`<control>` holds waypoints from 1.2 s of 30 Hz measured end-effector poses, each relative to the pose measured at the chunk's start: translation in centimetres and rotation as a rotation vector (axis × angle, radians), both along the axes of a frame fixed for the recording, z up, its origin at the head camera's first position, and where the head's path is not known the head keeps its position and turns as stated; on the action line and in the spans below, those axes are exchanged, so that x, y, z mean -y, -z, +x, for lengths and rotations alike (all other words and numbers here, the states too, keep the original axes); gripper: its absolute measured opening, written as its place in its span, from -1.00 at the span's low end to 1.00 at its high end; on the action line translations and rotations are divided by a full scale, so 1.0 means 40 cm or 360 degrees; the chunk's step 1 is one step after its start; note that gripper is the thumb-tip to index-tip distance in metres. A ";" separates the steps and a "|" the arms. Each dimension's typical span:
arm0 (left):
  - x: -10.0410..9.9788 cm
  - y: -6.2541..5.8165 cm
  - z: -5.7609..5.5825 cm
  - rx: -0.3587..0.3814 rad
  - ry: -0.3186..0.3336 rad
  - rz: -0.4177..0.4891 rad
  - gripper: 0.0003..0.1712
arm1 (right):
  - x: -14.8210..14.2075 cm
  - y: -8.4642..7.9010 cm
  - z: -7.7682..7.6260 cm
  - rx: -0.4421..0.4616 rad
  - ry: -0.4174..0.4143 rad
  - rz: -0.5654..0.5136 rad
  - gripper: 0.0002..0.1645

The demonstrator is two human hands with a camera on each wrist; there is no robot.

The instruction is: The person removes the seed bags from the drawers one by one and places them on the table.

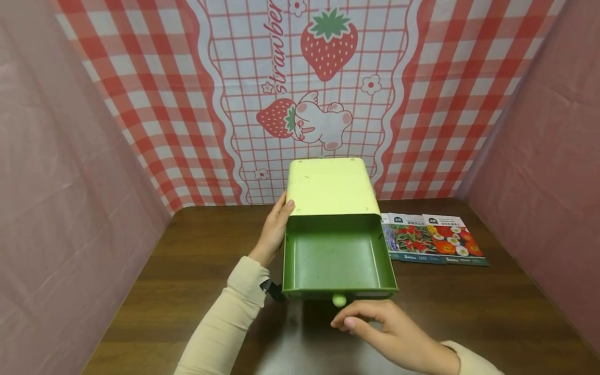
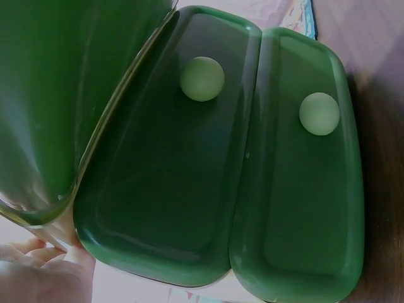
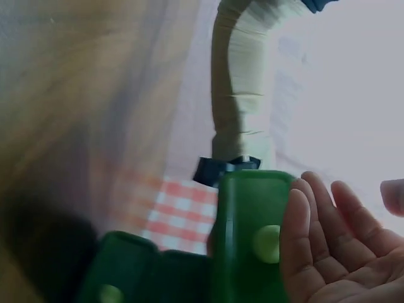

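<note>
A small drawer cabinet with a pale yellow-green shell (image 1: 333, 186) stands on the table. Its top drawer (image 1: 335, 260), green inside and with nothing in it, is pulled out toward me. My left hand (image 1: 273, 229) rests against the cabinet's left side, thumb near the front edge. Below the pulled-out drawer, the left wrist view shows two pushed-in lower drawers (image 2: 158, 183) with pale round knobs. Just in front of the top drawer's knob (image 1: 339, 300) hovers my right hand (image 1: 394, 333), fingers loosely bent and holding nothing; the right wrist view shows its palm and fingers extended.
Several flower seed packets (image 1: 452, 240) lie overlapping to the cabinet's right, partly hidden by it. Behind the wooden table (image 1: 211, 245) hangs a red-checked strawberry cloth (image 1: 173, 104). Pink cloth walls (image 1: 61, 208) close off both sides.
</note>
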State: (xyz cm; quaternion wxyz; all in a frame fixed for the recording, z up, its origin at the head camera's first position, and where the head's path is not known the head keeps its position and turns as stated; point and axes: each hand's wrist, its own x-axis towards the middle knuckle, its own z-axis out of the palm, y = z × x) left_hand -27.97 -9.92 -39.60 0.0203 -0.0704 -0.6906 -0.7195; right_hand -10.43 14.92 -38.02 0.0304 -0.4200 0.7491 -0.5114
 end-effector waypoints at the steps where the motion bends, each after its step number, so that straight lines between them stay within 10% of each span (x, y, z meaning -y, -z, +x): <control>1: 0.000 0.000 0.000 -0.0001 0.0002 0.0002 -0.21 | -0.001 0.008 -0.002 0.0061 0.0016 0.0003 -0.66; 17: 0.000 -0.002 0.003 0.0011 0.0010 -0.0007 -0.21 | 0.000 0.091 -0.032 0.1062 0.0016 -0.0169 -0.46; 36: -0.003 -0.002 0.001 0.0021 0.0011 0.0037 -0.23 | 0.045 0.071 -0.042 0.1801 0.0114 -0.0525 -0.27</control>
